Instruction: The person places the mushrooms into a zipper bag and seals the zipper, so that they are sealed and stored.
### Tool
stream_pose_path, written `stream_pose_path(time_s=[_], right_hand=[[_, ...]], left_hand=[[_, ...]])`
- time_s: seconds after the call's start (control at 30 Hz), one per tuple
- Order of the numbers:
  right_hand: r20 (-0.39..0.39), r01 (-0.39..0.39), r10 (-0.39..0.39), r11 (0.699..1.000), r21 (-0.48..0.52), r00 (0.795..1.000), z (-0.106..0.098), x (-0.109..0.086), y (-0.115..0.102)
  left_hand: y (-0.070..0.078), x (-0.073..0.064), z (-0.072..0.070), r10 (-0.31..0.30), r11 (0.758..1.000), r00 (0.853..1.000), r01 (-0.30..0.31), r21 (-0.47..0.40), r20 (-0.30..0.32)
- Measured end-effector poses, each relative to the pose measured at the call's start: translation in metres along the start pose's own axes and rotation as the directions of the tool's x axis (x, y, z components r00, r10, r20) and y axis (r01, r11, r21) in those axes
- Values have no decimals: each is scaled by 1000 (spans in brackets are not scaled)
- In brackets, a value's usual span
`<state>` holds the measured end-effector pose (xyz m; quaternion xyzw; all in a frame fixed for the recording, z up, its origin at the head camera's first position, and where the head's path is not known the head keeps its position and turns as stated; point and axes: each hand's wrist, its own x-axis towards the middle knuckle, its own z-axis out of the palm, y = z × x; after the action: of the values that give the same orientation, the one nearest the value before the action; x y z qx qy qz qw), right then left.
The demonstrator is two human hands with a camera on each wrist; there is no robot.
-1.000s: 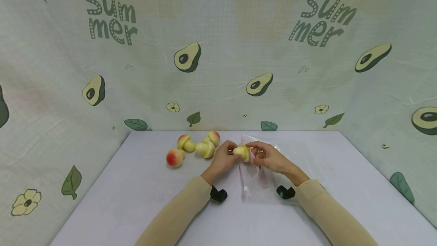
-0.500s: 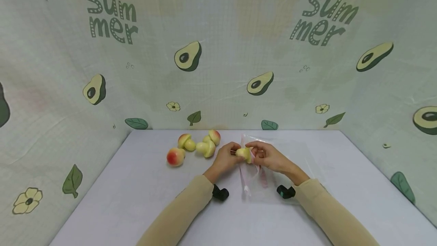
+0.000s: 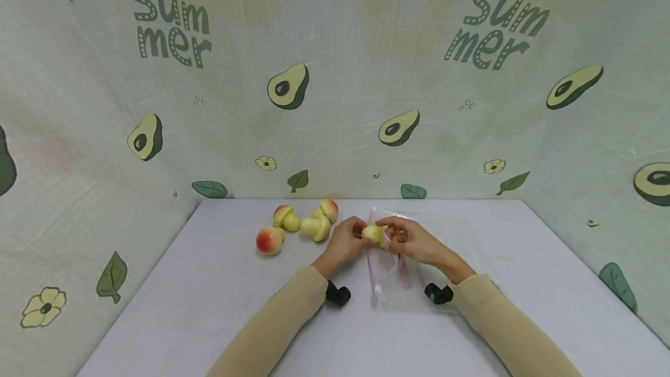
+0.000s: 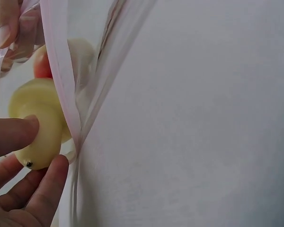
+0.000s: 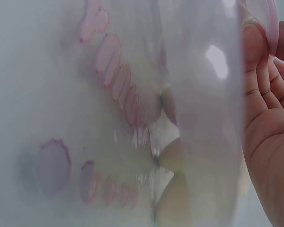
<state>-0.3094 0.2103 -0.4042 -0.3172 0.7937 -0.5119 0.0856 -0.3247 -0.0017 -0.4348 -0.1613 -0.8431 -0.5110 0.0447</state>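
Note:
In the head view my left hand point(image 3: 345, 242) holds a pale yellow toy mushroom point(image 3: 372, 234) by its stem. Its cap sits in the mouth of a clear zip bag point(image 3: 378, 290) with a pink-edged opening. The left wrist view shows the thumb on the stem point(image 4: 42, 130) and fingers beneath it, while the pink zip strip point(image 4: 60, 56) crosses in front of the cap. Behind it, a red and pale rounded thing point(image 4: 41, 65) shows partly through the film. My right hand point(image 3: 410, 240) pinches the bag's edge, as the right wrist view shows beside the printed film point(image 5: 109, 61).
Several more toy mushrooms with red and yellow caps lie to the left, among them a red-capped one point(image 3: 269, 241) and a pale one point(image 3: 316, 228). The bag spreads flat to the right on the white table point(image 3: 209, 307). A printed cloth point(image 3: 335, 150) stands behind.
My left hand has moved slightly right, and the mushroom's cap has passed further behind the bag's pink edge. The right hand stays nearly still, holding the bag's edge.

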Motion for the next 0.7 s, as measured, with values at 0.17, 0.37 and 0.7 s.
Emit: stream_pose_path(time_s=[0.17,0.37,0.7], right_hand=[[5,7,-7,1000,14,1000,0,0,-1],[-1,16,-16,1000,22,1000,0,0,-1],[-21,9,-9,1000,4,1000,0,0,-2]], left_hand=[[2,2,2,28,999,1000,-28,-19,1],[0,6,8,-17,1000,1000,17,-21,22],[1,5,3,-39,999,999,39,-5,14]])
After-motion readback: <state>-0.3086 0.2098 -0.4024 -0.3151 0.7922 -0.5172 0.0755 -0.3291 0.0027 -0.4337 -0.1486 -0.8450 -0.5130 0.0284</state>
